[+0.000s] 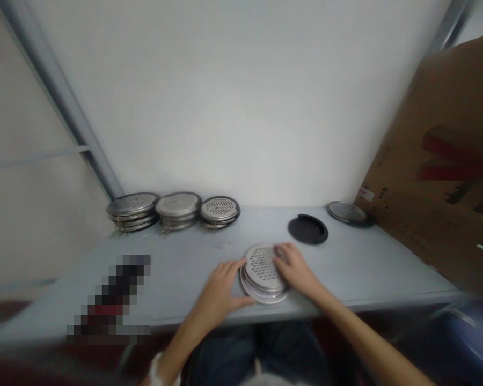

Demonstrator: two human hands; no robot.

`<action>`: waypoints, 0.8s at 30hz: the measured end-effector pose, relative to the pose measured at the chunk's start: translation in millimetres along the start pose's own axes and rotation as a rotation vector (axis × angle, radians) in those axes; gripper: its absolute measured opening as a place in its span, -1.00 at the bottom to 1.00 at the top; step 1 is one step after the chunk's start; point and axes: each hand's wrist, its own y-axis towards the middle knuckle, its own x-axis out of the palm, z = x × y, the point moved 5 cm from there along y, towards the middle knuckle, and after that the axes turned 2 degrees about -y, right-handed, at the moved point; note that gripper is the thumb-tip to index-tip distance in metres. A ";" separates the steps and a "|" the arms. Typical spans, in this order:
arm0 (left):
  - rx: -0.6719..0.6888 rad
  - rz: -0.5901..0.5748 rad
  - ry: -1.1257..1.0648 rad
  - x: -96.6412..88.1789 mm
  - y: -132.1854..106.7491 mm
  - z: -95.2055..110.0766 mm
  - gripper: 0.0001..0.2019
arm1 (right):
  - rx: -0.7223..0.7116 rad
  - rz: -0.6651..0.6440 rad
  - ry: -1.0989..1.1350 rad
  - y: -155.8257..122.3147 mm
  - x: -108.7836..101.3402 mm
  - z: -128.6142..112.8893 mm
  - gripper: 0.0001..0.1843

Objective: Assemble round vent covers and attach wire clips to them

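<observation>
My left hand [215, 292] touches the side of a stack of round metal covers [262, 273] with holes. My right hand [293, 268] lies on top, and a black round cover [308, 229] sits past it.

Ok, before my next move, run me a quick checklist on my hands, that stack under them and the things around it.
1. Both hands at the stack of perforated metal discs: ok, right hand on top, left hand at its edge.
2. Stack edges aligned: not ok, lower discs stick out at the near side.
3. Three stacks of discs apart from the hands: ok, along the wall.
4. Black round cover apart from the hands: ok.
5. Blurred object on the left: cannot tell what it is.
</observation>
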 end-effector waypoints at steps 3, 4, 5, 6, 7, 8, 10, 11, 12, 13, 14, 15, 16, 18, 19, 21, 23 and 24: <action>0.012 0.018 0.006 -0.6 -0.5 0.8 -0.21 | -0.029 -0.010 0.011 -1.8 -1.5 -6.9 -0.69; 0.018 0.022 0.009 -0.4 -0.7 0.7 -0.22 | -0.041 -0.010 0.013 -3.1 -2.4 -9.0 -0.69; 0.023 0.022 0.013 0.1 -0.9 0.5 -0.22 | -0.052 -0.008 0.014 -4.7 -3.4 -10.7 -0.68; 0.025 0.020 0.019 0.7 -1.0 0.0 -0.23 | -0.061 -0.006 0.014 -6.5 -4.4 -12.0 -0.68; 0.023 0.017 0.028 1.4 -1.2 -0.6 -0.23 | -0.069 -0.007 0.012 -8.7 -5.2 -13.0 -0.68; 0.017 0.017 0.041 2.0 -1.3 -1.3 -0.23 | -0.074 -0.007 0.010 -11.1 -5.8 -13.6 -0.68; 0.004 0.016 0.065 2.7 -1.3 -2.0 -0.24 | -0.085 -0.003 0.006 -16.8 -6.7 -14.4 -0.67; 0.002 0.016 0.073 2.9 -1.3 -1.8 -0.24 | -0.092 0.002 0.003 -19.9 -6.9 -14.9 -0.66; 0.005 0.015 0.075 3.0 -1.2 -1.2 -0.23 | -0.100 0.009 0.001 -23.0 -7.0 -15.5 -0.64; 0.012 0.013 0.072 2.9 -1.1 -0.5 -0.23 | -0.108 0.020 -0.002 -26.1 -7.0 -16.1 -0.63; 0.022 0.013 0.067 2.8 -1.1 0.3 -0.23 | -0.114 0.031 -0.008 -29.0 -6.9 -16.7 -0.62; 0.031 0.014 0.063 2.5 -1.1 0.9 -0.23 | -0.119 0.041 -0.016 -31.6 -6.7 -17.3 -0.61; 0.038 0.015 0.060 2.2 -1.2 1.2 -0.24 | -0.123 0.048 -0.028 -33.8 -6.3 -17.8 -0.60; 0.042 0.008 0.062 2.0 -1.4 0.8 -0.23 | -0.131 0.051 -0.057 -37.1 -5.3 -18.5 -0.59; 0.042 0.001 0.064 2.1 -1.5 0.4 -0.22 | -0.134 0.050 -0.074 -38.4 -4.9 -18.6 -0.58; 0.045 -0.012 0.063 2.4 -1.5 0.0 -0.19 | -0.139 0.057 -0.117 -40.8 -5.0 -17.8 -0.58; 0.057 -0.014 0.057 2.4 -1.3 0.4 -0.18 | -0.144 0.070 -0.181 -43.5 -5.8 -16.4 -0.58; 0.063 -0.015 0.056 2.4 -1.2 0.8 -0.18 | -0.149 0.074 -0.212 -44.8 -6.1 -15.6 -0.58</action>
